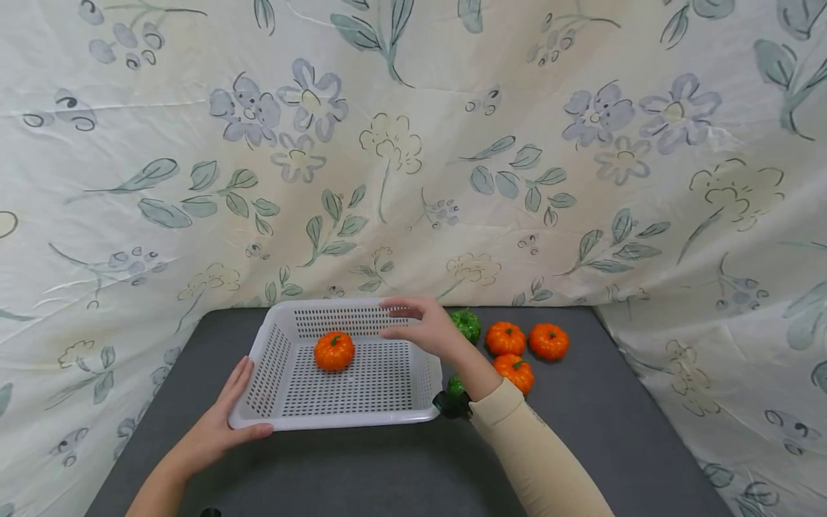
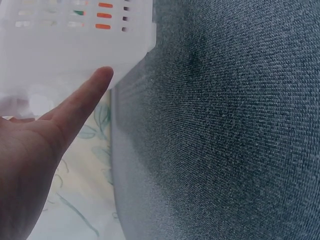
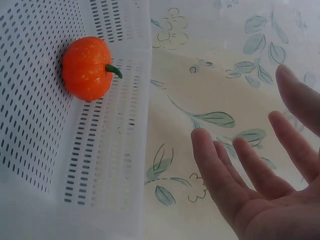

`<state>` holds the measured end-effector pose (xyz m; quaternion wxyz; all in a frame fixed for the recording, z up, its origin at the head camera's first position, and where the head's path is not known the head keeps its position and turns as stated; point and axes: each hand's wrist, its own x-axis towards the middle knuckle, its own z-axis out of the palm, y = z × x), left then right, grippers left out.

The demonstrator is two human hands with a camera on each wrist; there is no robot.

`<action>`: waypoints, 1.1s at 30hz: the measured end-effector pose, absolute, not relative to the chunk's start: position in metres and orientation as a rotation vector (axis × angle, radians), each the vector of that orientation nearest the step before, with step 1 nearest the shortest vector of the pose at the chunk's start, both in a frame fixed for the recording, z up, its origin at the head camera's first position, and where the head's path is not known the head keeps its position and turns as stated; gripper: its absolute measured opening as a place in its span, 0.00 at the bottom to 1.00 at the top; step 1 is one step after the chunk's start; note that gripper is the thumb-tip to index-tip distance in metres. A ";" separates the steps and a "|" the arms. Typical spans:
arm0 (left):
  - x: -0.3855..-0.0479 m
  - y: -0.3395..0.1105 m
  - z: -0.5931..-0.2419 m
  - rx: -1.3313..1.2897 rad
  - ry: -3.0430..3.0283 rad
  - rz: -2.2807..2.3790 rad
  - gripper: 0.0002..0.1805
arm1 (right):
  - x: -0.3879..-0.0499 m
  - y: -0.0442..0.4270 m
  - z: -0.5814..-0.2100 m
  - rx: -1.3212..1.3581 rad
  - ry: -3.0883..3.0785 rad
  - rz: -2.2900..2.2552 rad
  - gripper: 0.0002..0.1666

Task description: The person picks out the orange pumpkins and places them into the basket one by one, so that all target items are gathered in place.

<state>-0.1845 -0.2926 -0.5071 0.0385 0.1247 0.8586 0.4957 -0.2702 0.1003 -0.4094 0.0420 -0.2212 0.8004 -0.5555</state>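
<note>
A white perforated plastic basket (image 1: 347,417) stands on the dark tabletop, with one small orange pumpkin (image 1: 334,351) inside, toward the back left. At the basket's front left corner my left hand (image 1: 216,424) rests with straight fingers along the left side and the thumb on the front. The left wrist view shows that thumb (image 2: 82,102) straight against the basket wall. Over the basket's right side my right hand (image 1: 423,327) hovers, fingers spread and holding nothing. In the right wrist view this hand (image 3: 265,195) is apart from the pumpkin (image 3: 87,69).
Right of the basket lie several more orange pumpkins (image 1: 548,342), plus a green one (image 1: 466,326) at the back. Another green piece (image 1: 456,385) is partly hidden by my right forearm. A flowered cloth (image 1: 413,143) hangs behind the grey tabletop (image 1: 362,474).
</note>
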 end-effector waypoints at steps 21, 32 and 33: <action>-0.183 -0.293 -0.508 0.406 2.626 1.540 0.64 | -0.254 0.144 -0.414 -0.597 2.542 -1.741 0.30; -0.184 -0.293 -0.507 0.397 2.650 1.505 0.64 | -0.248 0.162 -0.420 -0.521 2.495 -1.829 0.31; -0.184 -0.292 -0.507 0.397 2.649 1.507 0.64 | -0.247 0.164 -0.421 -0.521 2.496 -1.830 0.32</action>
